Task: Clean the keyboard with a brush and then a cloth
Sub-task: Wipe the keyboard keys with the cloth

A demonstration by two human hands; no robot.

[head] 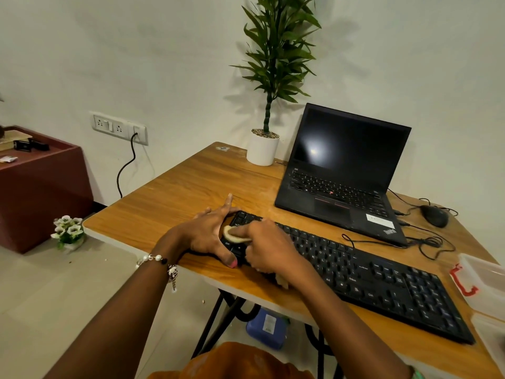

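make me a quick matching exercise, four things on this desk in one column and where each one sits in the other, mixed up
Things:
1. cloth
2. plant pot
3. mouse
4. plastic box

Places:
A. right of the laptop
B. far edge of the table, left of the laptop
C. right table edge, beyond the keyboard's number pad
D. under the right hand, on the keyboard's left end

Pairs: 1-D, 2-B, 3-A, 4-C

Bench [191, 184]: wood-grain top, smooth, slight sheen. Keyboard [382, 277]: matt black plastic. Cloth [232, 234]: soft, pale fabric. Laptop [341, 170]: matt black casing, glossy screen. Container [486, 280]: translucent plastic.
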